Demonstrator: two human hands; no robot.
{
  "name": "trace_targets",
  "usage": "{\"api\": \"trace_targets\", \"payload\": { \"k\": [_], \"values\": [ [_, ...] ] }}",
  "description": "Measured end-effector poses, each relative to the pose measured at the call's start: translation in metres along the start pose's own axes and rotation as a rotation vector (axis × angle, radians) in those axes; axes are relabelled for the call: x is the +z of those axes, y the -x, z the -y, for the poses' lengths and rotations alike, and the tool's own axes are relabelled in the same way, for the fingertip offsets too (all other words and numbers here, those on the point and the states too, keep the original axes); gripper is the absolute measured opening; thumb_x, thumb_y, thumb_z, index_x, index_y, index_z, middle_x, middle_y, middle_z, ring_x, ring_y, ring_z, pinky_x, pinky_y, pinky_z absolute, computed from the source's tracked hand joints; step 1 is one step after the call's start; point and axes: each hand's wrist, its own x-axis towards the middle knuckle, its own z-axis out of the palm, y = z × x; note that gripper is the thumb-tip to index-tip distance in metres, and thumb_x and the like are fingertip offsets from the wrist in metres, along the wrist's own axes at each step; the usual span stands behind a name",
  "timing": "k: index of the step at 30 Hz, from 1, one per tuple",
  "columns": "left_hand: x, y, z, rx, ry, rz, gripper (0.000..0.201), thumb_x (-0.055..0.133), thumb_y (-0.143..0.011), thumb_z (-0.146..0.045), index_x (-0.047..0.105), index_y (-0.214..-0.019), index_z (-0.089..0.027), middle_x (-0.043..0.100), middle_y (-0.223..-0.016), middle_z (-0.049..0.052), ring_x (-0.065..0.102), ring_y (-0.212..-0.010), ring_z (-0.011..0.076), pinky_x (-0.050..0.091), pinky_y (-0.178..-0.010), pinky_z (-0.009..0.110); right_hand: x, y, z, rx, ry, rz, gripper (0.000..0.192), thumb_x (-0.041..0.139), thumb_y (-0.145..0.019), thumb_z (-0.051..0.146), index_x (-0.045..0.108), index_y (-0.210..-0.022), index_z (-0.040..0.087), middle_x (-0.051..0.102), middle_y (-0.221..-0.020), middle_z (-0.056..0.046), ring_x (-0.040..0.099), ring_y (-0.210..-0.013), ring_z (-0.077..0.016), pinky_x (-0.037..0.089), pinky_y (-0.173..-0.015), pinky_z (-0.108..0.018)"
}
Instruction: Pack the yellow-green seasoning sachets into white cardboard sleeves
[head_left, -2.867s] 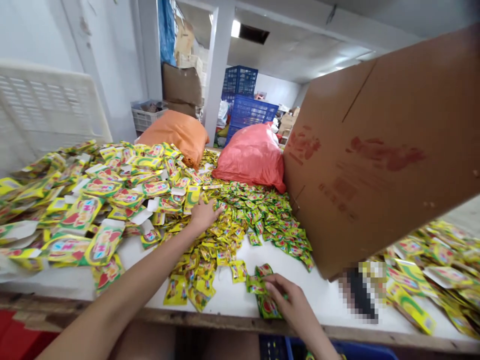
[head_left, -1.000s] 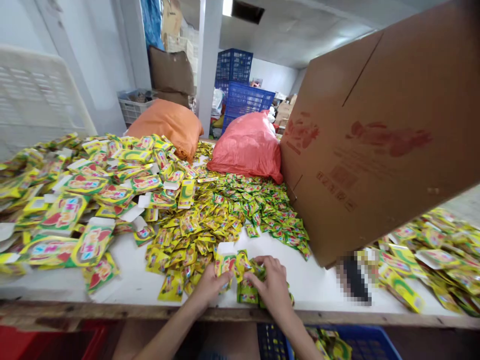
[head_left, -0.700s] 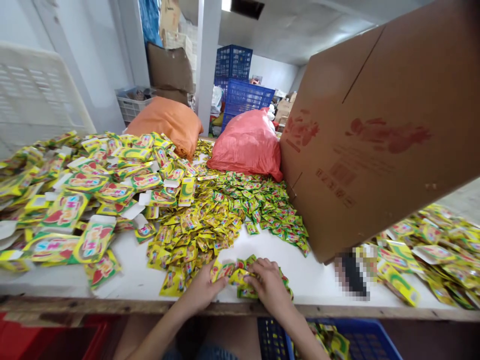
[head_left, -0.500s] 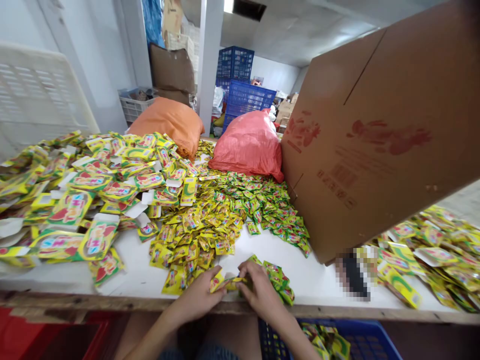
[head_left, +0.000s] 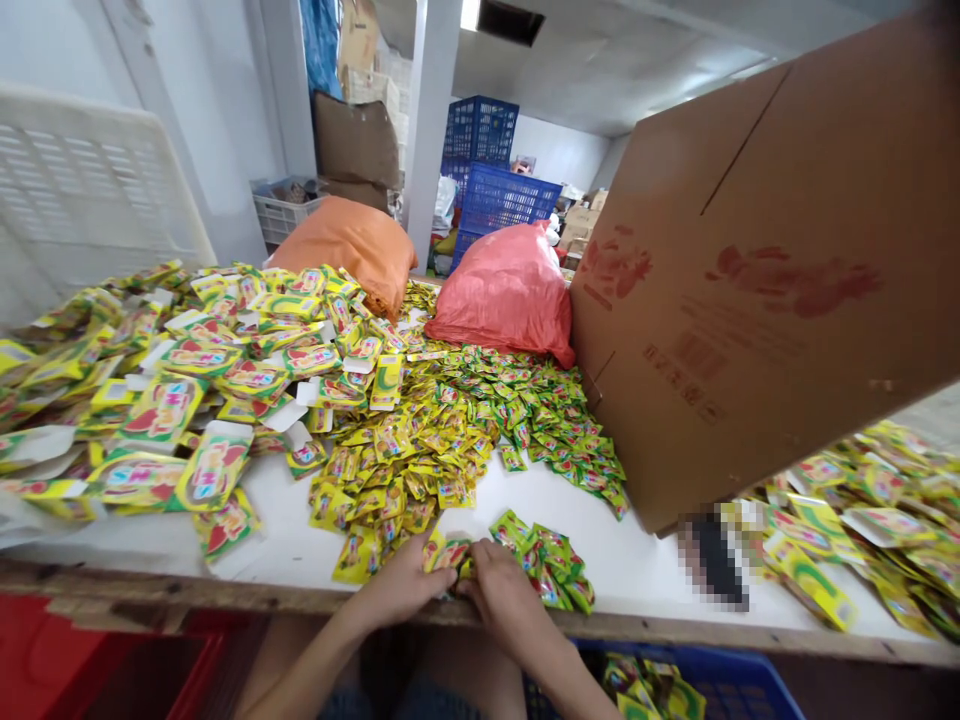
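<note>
Small packet (head_left: 448,553) pinched between my two hands, at near table edge (head_left: 225,590). My left hand (head_left: 401,585) closed on its left end, my right hand (head_left: 504,592) closed on right end, fingertips nearly meeting, both forearms coming up from below. Green sachets (head_left: 551,560) just right of right hand. Yellow sachet heap (head_left: 405,460) just beyond left hand. Cardboard box (head_left: 757,280) tilted, far right. Blue crate (head_left: 675,690) below right wrist.
</note>
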Motion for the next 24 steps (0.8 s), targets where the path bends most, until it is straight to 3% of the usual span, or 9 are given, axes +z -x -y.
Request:
{"api": "trace_targets", "payload": {
  "k": [6,11,15,19,21,24],
  "values": [
    [-0.005,0.006,-0.001,-0.072,0.021,-0.069,0.039,0.057,-0.066,-0.027,0.060,-0.102,-0.012,0.068,-0.100,0.006,0.059,-0.095,0.0242,0.045,-0.082,0.029,0.006,-0.002,-0.004,-0.020,-0.264,-0.134,0.023,0.051,-0.079,0.012,0.053,-0.101,0.017,0.057,-0.097,-0.007,0.051,-0.094,-0.0206,0.039,-0.083,-0.029],
    [-0.003,0.015,-0.010,0.014,-0.052,-0.124,0.042,0.055,-0.067,-0.023,0.059,-0.109,-0.015,0.064,-0.111,0.006,0.054,-0.104,0.0247,0.039,-0.092,0.030,0.014,-0.004,-0.003,-0.020,-0.240,-0.229,0.016,0.049,-0.080,0.013,0.054,-0.095,0.018,0.055,-0.095,-0.007,0.048,-0.095,-0.0216,0.037,-0.086,-0.033],
    [-0.007,0.014,-0.010,0.051,-0.032,-0.025,0.043,0.056,-0.067,-0.022,0.059,-0.109,-0.015,0.065,-0.110,0.006,0.056,-0.101,0.0237,0.040,-0.091,0.029,0.015,-0.003,0.005,-0.031,-0.208,-0.145,0.017,0.051,-0.076,0.011,0.051,-0.092,0.017,0.054,-0.097,-0.007,0.049,-0.093,-0.0211,0.039,-0.083,-0.032],
    [-0.010,0.007,0.002,0.014,-0.005,-0.082,0.038,0.059,-0.064,-0.023,0.061,-0.101,-0.014,0.067,-0.099,0.005,0.058,-0.092,0.0239,0.043,-0.083,0.030,-0.007,-0.003,0.002,-0.080,-0.308,-0.043,0.010,0.053,-0.076,0.015,0.050,-0.085,0.019,0.057,-0.086,-0.003,0.053,-0.081,-0.0179,0.041,-0.073,-0.027],
    [-0.007,0.002,0.007,-0.032,0.056,-0.085,0.031,0.059,-0.063,-0.022,0.062,-0.092,-0.012,0.068,-0.085,0.004,0.060,-0.080,0.0217,0.046,-0.073,0.029,-0.022,-0.006,0.002,-0.032,-0.464,-0.153,0.007,0.049,-0.082,0.023,0.047,-0.088,0.020,0.054,-0.074,0.001,0.051,-0.066,-0.0145,0.041,-0.060,-0.024],
    [0.003,-0.004,0.010,-0.047,0.161,-0.041,0.020,0.058,-0.062,-0.019,0.061,-0.080,-0.012,0.064,-0.068,0.001,0.057,-0.061,0.0161,0.045,-0.060,0.026,-0.034,-0.017,0.013,0.071,-0.686,-0.491,0.015,0.038,-0.089,0.035,0.041,-0.096,0.021,0.043,-0.063,0.005,0.042,-0.050,-0.0113,0.036,-0.047,-0.021]
  ]
}}
